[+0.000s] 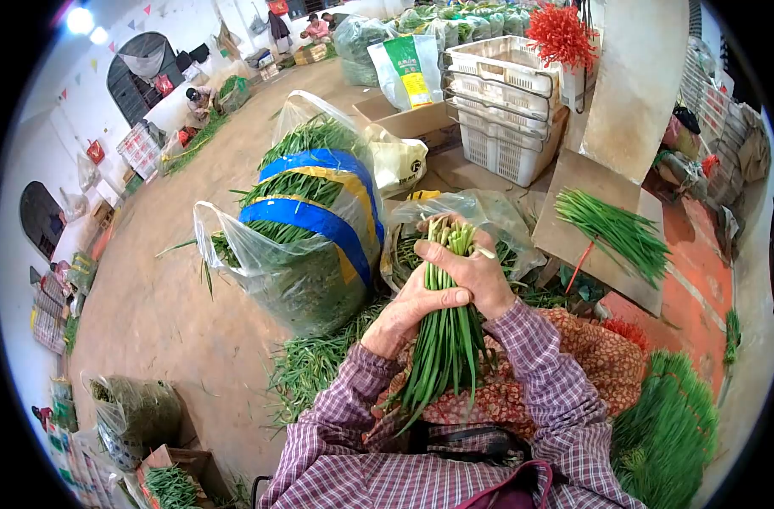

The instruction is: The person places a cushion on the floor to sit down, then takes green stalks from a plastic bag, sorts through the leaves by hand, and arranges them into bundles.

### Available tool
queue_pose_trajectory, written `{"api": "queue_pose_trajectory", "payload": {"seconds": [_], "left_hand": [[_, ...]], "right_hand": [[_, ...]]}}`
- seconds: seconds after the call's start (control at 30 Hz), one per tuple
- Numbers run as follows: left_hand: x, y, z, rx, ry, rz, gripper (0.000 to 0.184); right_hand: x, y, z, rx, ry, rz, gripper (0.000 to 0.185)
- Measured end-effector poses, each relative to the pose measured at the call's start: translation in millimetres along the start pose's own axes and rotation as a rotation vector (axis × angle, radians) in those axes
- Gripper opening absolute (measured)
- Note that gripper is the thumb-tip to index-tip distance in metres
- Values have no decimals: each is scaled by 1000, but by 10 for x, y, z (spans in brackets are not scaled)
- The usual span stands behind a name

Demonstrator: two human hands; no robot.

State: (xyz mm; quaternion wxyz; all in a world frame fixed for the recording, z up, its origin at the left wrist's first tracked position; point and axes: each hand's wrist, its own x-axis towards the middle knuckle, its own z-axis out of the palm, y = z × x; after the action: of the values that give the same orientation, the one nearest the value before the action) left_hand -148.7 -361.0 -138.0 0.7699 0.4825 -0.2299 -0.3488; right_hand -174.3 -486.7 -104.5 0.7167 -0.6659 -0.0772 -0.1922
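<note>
A bunch of long green stalks (444,339) is held up in front of the body, its pale cut ends on top and its leaves hanging over the lap. My left hand (416,305) wraps round the middle of the bunch, thumb laid across it. Higher up, my right hand (472,270) is closed round the stalks near the pale ends. The two hands touch. Behind them sits an open clear plastic bag (505,222) with greens in it. On a board (565,219) to the right lies another green bunch (614,231) beside a red tie (579,267).
A large bag with blue and yellow bands (366,199) stands left of the hands. White crates (501,157) are stacked behind, with red ties (562,36) on top. Loose greens (319,365) cover the floor at left; a green pile (667,424) lies at lower right. Several people sit far off.
</note>
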Motion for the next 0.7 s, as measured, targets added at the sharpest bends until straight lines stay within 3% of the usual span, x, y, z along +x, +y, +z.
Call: {"api": "queue_pose_trajectory", "payload": {"seconds": [0.17, 0.23, 0.3, 0.47, 0.57, 0.6, 0.67, 0.7], "left_hand": [[-51, -78, 5, -113, 35, -32, 82], [-53, -100, 22, -169, 65, -25, 71], [-46, -146, 30, -170, 69, -77, 63], [-45, -235, 117, -224, 131, -143, 33], [-26, -317, 82, -171, 158, -212, 33], [-55, -349, 134, -190, 161, -198, 35], [-147, -404, 161, -163, 123, -201, 41], [-185, -360, 191, -156, 126, -201, 43]], "right_hand": [[13, 67, -11, -229, 19, 3, 28], [36, 58, -36, -235, 2, 13, 28], [66, 101, -115, -751, 60, -331, 28], [126, 175, -232, -667, -85, -84, 30], [291, 464, -340, -646, -1, -214, 33], [393, 539, -449, -810, 78, -128, 37], [624, 676, -796, -981, 291, -195, 41], [647, 587, -905, -919, 265, -118, 39]]}}
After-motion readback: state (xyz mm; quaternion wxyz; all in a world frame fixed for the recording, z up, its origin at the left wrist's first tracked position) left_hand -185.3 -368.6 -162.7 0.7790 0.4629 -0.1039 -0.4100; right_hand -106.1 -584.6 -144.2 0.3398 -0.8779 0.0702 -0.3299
